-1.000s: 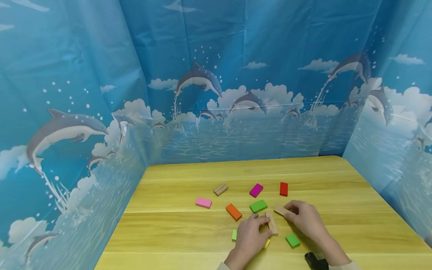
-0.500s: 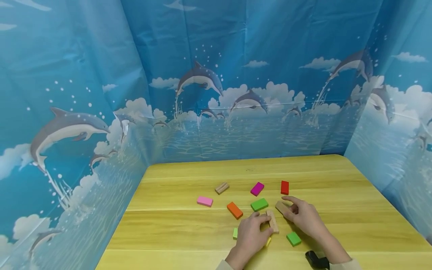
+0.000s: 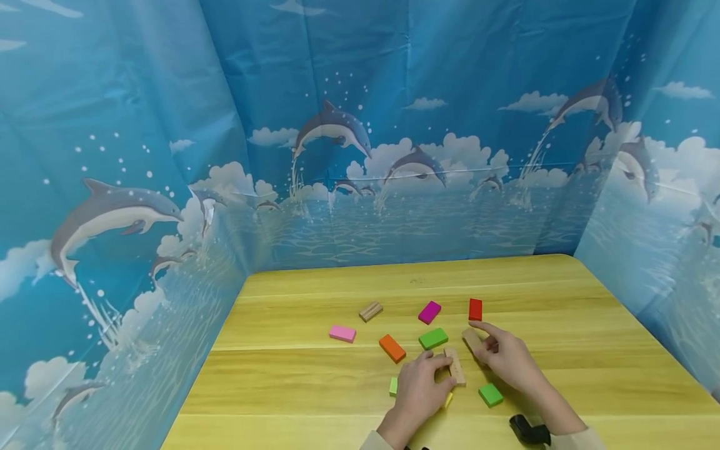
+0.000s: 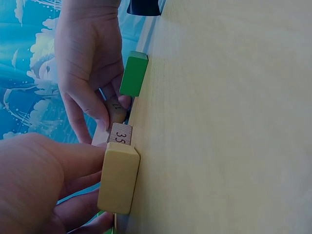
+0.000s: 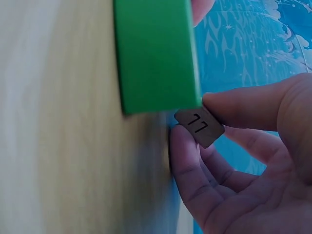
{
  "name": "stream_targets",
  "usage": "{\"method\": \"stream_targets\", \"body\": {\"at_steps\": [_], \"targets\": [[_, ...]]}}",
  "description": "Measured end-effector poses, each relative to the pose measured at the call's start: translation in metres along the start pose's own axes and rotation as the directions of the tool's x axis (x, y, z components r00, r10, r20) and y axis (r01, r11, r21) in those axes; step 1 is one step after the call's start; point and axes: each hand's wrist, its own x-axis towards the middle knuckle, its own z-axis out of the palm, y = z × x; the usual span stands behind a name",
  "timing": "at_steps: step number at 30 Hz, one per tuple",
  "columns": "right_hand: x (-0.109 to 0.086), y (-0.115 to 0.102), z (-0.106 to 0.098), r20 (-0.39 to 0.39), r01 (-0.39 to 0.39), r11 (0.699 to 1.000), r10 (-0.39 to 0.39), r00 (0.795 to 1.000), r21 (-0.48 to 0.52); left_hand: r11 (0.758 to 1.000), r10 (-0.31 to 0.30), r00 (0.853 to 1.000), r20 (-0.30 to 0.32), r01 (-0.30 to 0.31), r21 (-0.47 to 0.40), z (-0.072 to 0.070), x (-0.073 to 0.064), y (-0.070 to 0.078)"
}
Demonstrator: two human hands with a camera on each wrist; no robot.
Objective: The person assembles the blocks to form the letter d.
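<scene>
In the head view my left hand (image 3: 419, 387) holds a plain wooden block (image 3: 455, 367) lying on the table, with thumb and fingers at its left side. In the left wrist view its end reads 35 (image 4: 120, 134), behind a yellow block (image 4: 118, 178). My right hand (image 3: 510, 359) pinches a second wooden block (image 3: 474, 341) between thumb and fingers, just right of the first and apart from it. The right wrist view shows that block's numbered end (image 5: 200, 126), tilted, seemingly 77. A green block (image 5: 156, 56) fills the upper part there.
Around the hands on the table (image 3: 270, 375) lie an orange block (image 3: 392, 348), a green block (image 3: 433, 339), a magenta block (image 3: 430, 312), a red block (image 3: 475, 309), a pink block (image 3: 342, 333) and a striped wooden block (image 3: 370, 311). A dolphin-print curtain (image 3: 360, 225) encloses the table.
The right hand has turned its wooden block clockwise in the head view, its far end swinging away from me. The left hand and its block stay nearly in place.
</scene>
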Motion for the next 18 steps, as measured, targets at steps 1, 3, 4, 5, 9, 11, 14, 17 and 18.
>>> {"method": "stream_targets", "body": {"at_steps": [1, 3, 4, 5, 9, 11, 14, 17, 18], "targets": [[0.0, 0.0, 0.0, 0.002, -0.002, 1.0, 0.002, 1.0, 0.007, 1.0, 0.004, 1.0, 0.0, -0.004, 0.0, 0.0, 0.0, 0.0], [-0.001, -0.001, -0.001, 0.008, -0.004, 1.0, 0.003, 1.0, 0.025, 1.0, 0.011, 1.0, -0.001, -0.011, 0.001, 0.0, 0.001, 0.001], [-0.001, -0.001, -0.001, 0.009, -0.005, 0.999, 0.004, 1.0, 0.034, 1.0, 0.014, 1.0, -0.002, -0.014, 0.003, 0.0, 0.001, 0.002], [-0.002, -0.002, -0.002, 0.013, -0.004, 0.999, 0.004, 1.0, 0.041, 1.0, 0.016, 1.0, -0.002, -0.016, 0.004, 0.0, 0.002, 0.002], [0.0, -0.002, -0.003, 0.022, -0.007, 0.997, 0.005, 1.0, 0.071, 1.0, 0.011, 1.0, -0.004, -0.011, 0.004, -0.001, 0.002, 0.003], [0.001, -0.001, -0.004, 0.015, -0.002, 0.997, 0.0, 1.0, 0.074, 1.0, 0.007, 1.0, -0.007, -0.007, 0.003, -0.001, 0.003, 0.004], [0.004, 0.0, -0.004, -0.01, 0.009, 0.997, -0.008, 1.0, 0.078, 1.0, 0.005, 1.0, -0.012, -0.005, 0.007, -0.002, 0.003, 0.004], [0.008, 0.0, -0.002, -0.036, 0.025, 0.996, -0.021, 0.999, 0.088, 1.0, 0.004, 1.0, -0.02, -0.004, 0.013, -0.003, 0.004, 0.004], [0.009, -0.001, -0.001, -0.04, 0.025, 0.995, -0.021, 0.999, 0.101, 1.0, 0.002, 1.0, -0.023, -0.002, 0.016, -0.003, 0.004, 0.003]]}}
